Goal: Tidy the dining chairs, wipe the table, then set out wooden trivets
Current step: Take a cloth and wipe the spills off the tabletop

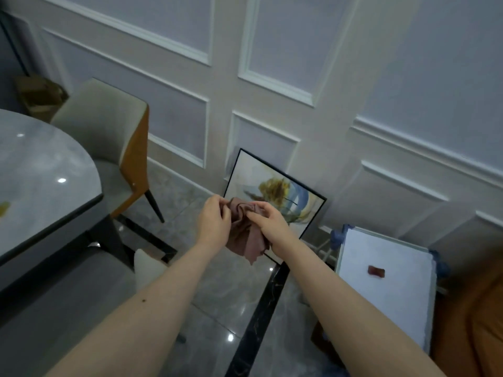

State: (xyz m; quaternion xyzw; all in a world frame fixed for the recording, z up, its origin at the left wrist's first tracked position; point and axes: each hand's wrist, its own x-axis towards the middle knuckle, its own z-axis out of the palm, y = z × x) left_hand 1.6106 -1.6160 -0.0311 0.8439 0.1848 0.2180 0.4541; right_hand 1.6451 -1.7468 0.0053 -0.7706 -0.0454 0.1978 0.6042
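A brownish-pink cloth (246, 238) hangs bunched in the air over the floor, held from both sides. My left hand (213, 223) grips its left edge and my right hand (268, 223) pinches its top right. The grey marble table (40, 180) lies at the left, with a yellowish smear (4, 208) near the frame's edge. A dining chair (109, 137) with a cream seat and orange back stands pushed in at the table's far side. A second cream chair (148, 268) shows only partly under the table's near edge.
A framed abstract picture (275, 191) leans against the panelled wall behind my hands. A white-topped stand (386, 281) with a small brown piece (376, 271) on it sits at the right, beside an orange surface (473, 322). A black stripe (258, 322) crosses the glossy floor.
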